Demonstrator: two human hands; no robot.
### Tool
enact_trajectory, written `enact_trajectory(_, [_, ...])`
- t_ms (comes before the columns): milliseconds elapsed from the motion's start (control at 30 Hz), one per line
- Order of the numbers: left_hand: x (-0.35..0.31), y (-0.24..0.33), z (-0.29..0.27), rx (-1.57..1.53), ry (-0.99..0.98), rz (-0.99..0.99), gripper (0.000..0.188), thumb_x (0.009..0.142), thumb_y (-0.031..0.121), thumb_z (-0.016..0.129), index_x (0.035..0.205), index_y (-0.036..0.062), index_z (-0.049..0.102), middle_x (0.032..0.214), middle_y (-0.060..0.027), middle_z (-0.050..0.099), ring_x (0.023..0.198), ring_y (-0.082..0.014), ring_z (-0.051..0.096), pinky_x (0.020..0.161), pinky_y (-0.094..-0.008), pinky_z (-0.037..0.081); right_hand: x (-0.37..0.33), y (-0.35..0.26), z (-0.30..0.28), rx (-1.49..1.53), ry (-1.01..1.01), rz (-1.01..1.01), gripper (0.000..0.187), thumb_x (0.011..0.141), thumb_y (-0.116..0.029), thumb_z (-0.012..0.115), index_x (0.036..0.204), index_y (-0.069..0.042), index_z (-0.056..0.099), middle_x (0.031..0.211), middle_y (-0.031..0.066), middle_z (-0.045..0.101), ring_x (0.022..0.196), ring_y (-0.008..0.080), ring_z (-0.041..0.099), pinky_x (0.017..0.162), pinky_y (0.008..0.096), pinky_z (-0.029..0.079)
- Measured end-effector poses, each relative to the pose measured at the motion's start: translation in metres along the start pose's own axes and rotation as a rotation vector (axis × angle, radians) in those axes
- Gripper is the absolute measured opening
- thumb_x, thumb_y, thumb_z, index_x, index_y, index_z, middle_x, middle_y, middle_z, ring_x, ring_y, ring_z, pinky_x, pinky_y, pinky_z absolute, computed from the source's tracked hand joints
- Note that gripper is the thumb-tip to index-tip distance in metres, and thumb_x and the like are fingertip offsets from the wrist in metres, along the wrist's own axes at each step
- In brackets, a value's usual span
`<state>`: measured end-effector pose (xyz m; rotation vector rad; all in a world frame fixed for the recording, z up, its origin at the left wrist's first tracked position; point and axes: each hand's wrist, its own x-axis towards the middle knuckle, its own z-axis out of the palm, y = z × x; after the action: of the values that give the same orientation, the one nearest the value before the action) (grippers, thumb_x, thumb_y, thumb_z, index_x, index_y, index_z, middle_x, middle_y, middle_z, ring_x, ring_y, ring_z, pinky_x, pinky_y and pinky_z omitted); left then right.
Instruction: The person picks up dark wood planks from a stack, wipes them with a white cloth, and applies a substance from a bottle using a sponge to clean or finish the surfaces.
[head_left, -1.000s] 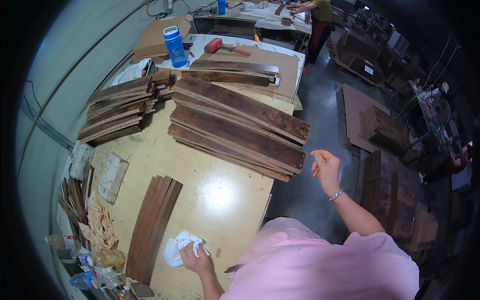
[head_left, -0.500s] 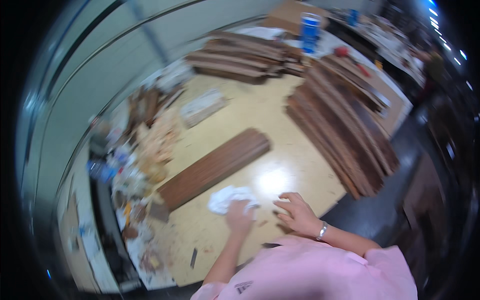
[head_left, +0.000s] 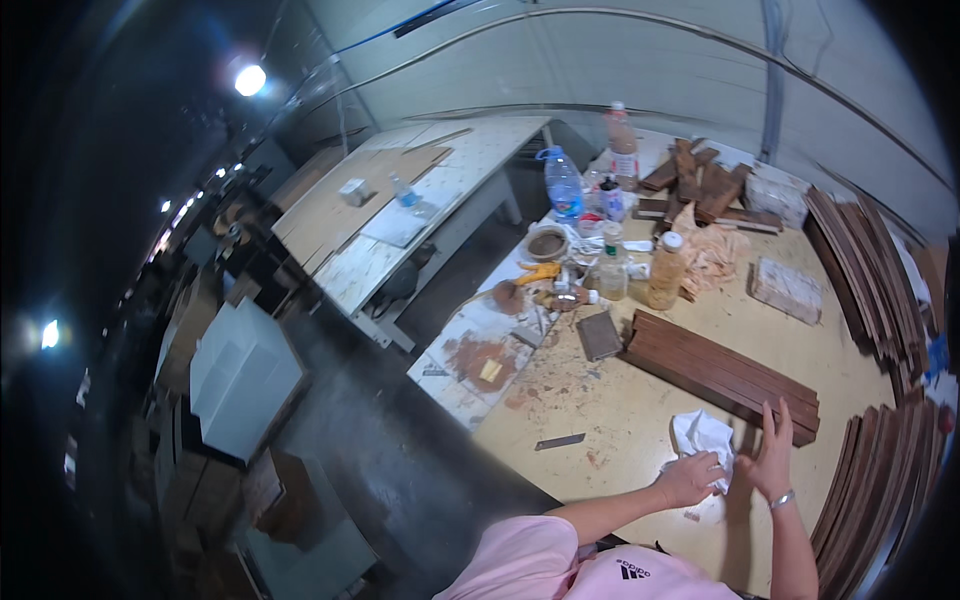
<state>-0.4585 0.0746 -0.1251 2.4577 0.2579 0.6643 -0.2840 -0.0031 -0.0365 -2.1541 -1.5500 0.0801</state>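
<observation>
My left hand [head_left: 692,479] is closed on a crumpled white cloth [head_left: 703,435] that rests on the table. Beside it, my right hand [head_left: 770,458] is raised with the fingers spread, a metal band at its wrist. It holds nothing, and its fingertips overlap the near edge of a brown wooden bundle [head_left: 722,370]; whether they touch it I cannot tell. Long grooves run along the bundle, which looks like several strips laid side by side. A dark flat pad [head_left: 599,336] lies by its left end. Nearer to me is a small dark strip [head_left: 560,441].
Dark wooden strips are stacked at the right [head_left: 868,490] and far right [head_left: 865,270]. A wrapped whitish block [head_left: 787,290] lies beyond the bundle. Bottles, including a capped jar of yellowish liquid [head_left: 667,271], crowd the back left. Another worktable [head_left: 340,270] stands farther left across a floor gap.
The view has swung left, bringing the bottles and the other table into sight. My right hand has lifted to the bundle's near edge; my left keeps hold of the cloth.
</observation>
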Motion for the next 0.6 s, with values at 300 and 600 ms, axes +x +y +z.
enact_trajectory(300, [-0.002, 0.003, 0.010, -0.012, 0.085, -0.026, 0.034, 0.067, 0.021, 0.074, 0.091, 0.0063, 0.056, 0.098, -0.0117, 0.051, 0.094, -0.0309, 0.054, 0.079, -0.0418, 0.048, 0.115, 0.037, 0.040, -0.235, -0.198, -0.078, 0.121, 0.049, -0.031, 0.088, 0.149, -0.004, 0.025, 0.148, 0.0231, 0.030, 0.139, 0.0391, 0.027, 0.116, 0.0507, 0.020])
enact_trajectory(600, [-0.012, 0.016, 0.000, 0.047, 0.122, -0.092, 0.029, 0.070, 0.019, 0.072, 0.095, 0.0102, 0.061, 0.099, -0.0078, 0.055, 0.097, -0.0279, 0.057, 0.077, -0.0388, 0.052, 0.116, 0.054, 0.055, -0.152, -0.253, -0.055, 0.109, 0.050, -0.036, 0.087, 0.141, -0.004, 0.038, 0.119, 0.0204, 0.049, 0.113, 0.0386, 0.046, 0.100, 0.0484, 0.036])
